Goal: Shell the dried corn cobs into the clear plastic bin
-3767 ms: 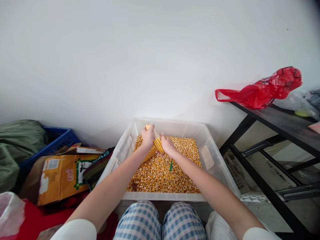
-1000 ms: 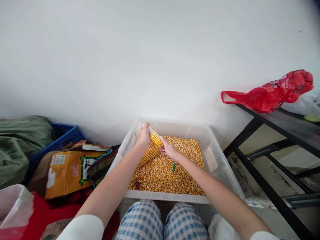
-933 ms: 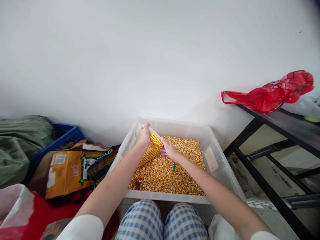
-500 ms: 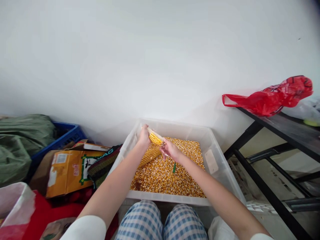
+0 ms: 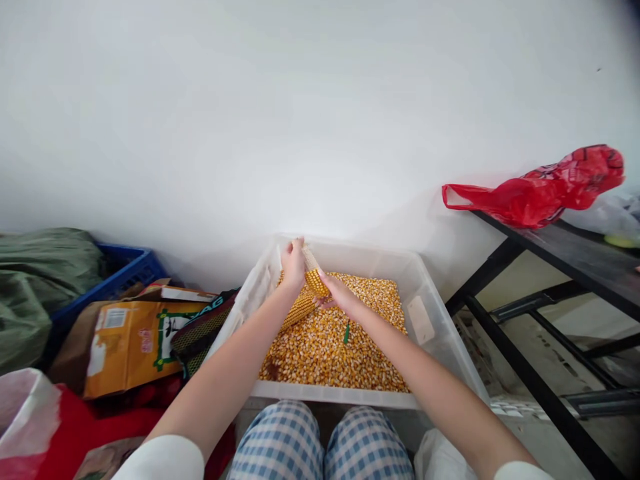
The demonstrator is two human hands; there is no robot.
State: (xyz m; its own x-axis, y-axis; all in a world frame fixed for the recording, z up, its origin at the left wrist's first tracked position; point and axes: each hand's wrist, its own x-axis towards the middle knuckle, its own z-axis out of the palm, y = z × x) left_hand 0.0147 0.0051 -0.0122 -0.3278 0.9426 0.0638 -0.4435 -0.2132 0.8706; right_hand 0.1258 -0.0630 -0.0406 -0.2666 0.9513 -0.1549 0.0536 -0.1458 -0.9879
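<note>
Head view: left hand grip closed on corn cob, held over bin of kernels. Since 0.5 s ago right hand shifted under cob w/ fingers opened, cupping it; stripping likely mid-cycle.

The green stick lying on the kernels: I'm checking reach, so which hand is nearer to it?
Right. The right hand is just above the green stick; the left hand grips the corn cob farther up-left.

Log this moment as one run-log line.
left hand: grips corn cob | right hand: on cob's kernels | clear bin: loose kernels, second cob, green tool
</note>
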